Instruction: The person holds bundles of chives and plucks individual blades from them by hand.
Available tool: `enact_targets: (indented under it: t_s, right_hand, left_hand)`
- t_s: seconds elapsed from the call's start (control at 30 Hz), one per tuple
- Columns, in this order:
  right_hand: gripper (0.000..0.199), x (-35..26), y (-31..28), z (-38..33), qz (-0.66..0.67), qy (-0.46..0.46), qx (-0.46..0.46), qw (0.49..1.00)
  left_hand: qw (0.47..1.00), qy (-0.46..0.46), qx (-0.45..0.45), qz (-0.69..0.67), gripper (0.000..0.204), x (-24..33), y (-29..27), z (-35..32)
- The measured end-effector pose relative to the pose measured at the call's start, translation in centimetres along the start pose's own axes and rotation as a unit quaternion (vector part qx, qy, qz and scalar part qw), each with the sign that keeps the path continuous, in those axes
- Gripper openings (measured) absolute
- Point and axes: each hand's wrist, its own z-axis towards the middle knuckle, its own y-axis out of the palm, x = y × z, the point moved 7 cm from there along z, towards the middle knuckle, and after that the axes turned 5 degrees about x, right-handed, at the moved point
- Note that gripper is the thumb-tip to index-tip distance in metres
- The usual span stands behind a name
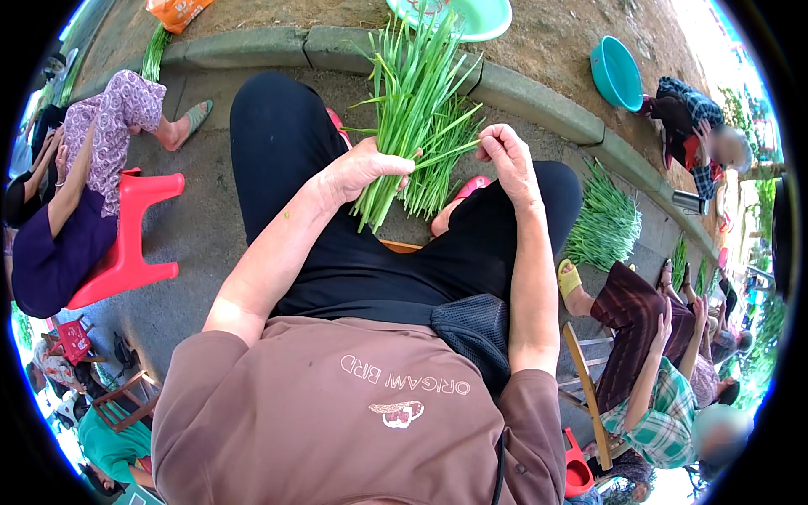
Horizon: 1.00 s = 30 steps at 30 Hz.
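My left hand grips a bunch of long green chives near its cut ends, leaves pointing away from me. My right hand pinches one thin chive stalk that runs across to the bunch. A second heap of green chives lies lower, between my knees. I sit with both legs in black trousers; pink sandals show by my feet.
A concrete curb curves ahead, with a green basin and a teal basin on the dirt behind. More chives lie piled at right. People sit around: one on a red stool at left, others on wooden chairs at right.
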Motion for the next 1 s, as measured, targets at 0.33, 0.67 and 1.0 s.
enact_targets:
  t_s: [0.33, 0.67, 1.0]
  right_hand:
    - [0.010, 0.2, 0.1, -0.1, 0.048, 0.010, 0.005, 0.999]
    - [0.014, 1.3, -2.8, 0.3, 0.168, 0.013, 0.116, 0.979]
    - [0.026, 0.3, -1.5, 0.1, 0.007, -0.035, 0.086, 0.996]
  left_hand:
    - [1.000, 0.021, -0.012, 0.015, 0.031, 0.2, 0.7, -0.1]
    - [0.999, 0.011, -0.025, 0.036, 0.034, -0.1, 0.9, -0.7]
    - [0.998, 0.012, -0.045, 0.040, 0.036, 0.2, 1.4, -0.9]
